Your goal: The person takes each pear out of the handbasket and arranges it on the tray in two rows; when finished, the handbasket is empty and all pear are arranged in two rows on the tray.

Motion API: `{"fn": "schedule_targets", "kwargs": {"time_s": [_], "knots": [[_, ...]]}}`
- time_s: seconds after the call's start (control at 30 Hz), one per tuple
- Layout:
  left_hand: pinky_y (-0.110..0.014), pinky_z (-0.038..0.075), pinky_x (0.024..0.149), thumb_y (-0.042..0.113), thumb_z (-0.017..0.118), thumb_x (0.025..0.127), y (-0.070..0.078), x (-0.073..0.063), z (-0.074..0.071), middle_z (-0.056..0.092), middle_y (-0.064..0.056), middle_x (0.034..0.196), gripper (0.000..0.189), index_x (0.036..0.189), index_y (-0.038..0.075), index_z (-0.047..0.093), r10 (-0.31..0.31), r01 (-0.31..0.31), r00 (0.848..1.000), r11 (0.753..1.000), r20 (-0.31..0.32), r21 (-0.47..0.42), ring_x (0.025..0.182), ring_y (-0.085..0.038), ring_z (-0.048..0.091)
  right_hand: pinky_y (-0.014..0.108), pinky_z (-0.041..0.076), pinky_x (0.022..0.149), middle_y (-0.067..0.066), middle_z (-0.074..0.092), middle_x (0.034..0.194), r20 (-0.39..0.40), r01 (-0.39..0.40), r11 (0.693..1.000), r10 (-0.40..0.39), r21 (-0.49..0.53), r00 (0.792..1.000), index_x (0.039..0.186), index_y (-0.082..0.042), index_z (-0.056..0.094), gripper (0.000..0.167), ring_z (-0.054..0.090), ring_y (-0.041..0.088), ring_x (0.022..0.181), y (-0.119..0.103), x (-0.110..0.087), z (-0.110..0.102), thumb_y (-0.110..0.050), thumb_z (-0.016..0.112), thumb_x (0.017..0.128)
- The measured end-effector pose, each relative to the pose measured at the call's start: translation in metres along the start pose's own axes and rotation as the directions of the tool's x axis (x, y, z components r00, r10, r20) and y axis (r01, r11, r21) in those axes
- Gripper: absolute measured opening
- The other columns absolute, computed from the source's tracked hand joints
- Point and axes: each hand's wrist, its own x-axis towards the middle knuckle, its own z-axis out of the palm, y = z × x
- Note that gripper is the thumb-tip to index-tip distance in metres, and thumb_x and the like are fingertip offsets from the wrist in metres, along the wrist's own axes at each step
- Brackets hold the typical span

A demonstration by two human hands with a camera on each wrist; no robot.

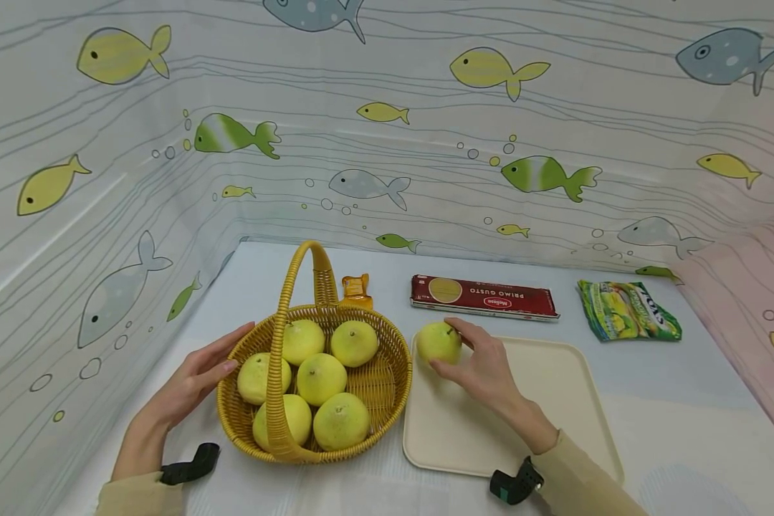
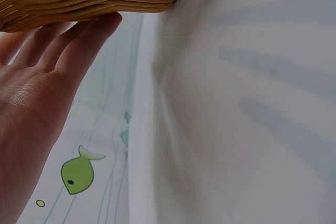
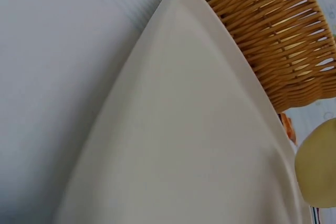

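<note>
In the head view my right hand grips a round yellow-green fruit with a short stem, between thumb and fingers, over the far left corner of a cream tray. The right wrist view shows part of this fruit at its right edge. My left hand touches the left side of a yellow wicker basket; in the left wrist view its fairly straight fingers lie against the weave. Several similar fruits lie in the basket, partly behind its tall handle.
Behind the tray lies a dark red packet. A green snack bag is at the back right, and a small orange packet stands behind the basket. Fish-patterned sheeting walls the table at the back and sides.
</note>
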Motion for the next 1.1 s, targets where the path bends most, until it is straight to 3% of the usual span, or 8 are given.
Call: {"fn": "schedule_targets", "kwargs": {"time_s": [0.4, 0.77, 1.1], "knots": [[-0.009, 0.033, 0.107, -0.003, 0.038, 0.104, 0.001, 0.001, 0.0, 0.03, 0.001, 0.164, 0.056, 0.156, -0.005, 0.02, -0.013, 0.013, 1.0, 1.0, -0.003, 0.009, 0.143, 0.006, 0.031, 0.046, 0.058, 0.086, 0.013, 0.072, 0.116, 0.022, -0.004, 0.997, 0.005, -0.081, 1.0, 0.126, 0.0, 0.065, 0.067, 0.068, 0.03, 0.106, 0.007, 0.0, 0.006, -0.017, 0.091, 0.067], [-0.009, 0.034, 0.106, -0.001, 0.039, 0.104, 0.001, 0.0, 0.0, 0.032, 0.006, 0.162, 0.056, 0.157, -0.004, 0.021, -0.028, 0.029, 0.999, 0.999, -0.018, 0.024, 0.142, 0.008, 0.032, 0.046, 0.057, 0.085, 0.013, 0.072, 0.117, 0.108, -0.047, 0.989, 0.062, -0.137, 0.992, 0.126, -0.003, 0.065, 0.065, 0.07, 0.032, 0.1, 0.003, 0.011, 0.004, -0.023, 0.09, 0.07], [-0.009, 0.034, 0.106, -0.001, 0.039, 0.104, 0.001, 0.0, 0.0, 0.031, 0.005, 0.163, 0.056, 0.157, -0.003, 0.021, -0.035, 0.035, 0.999, 0.999, -0.014, 0.02, 0.142, 0.008, 0.032, 0.046, 0.057, 0.09, 0.013, 0.071, 0.119, 0.144, -0.072, 0.99, 0.089, -0.119, 0.985, 0.129, -0.004, 0.063, 0.067, 0.069, 0.033, 0.107, 0.004, 0.016, 0.002, -0.024, 0.09, 0.071]]}}
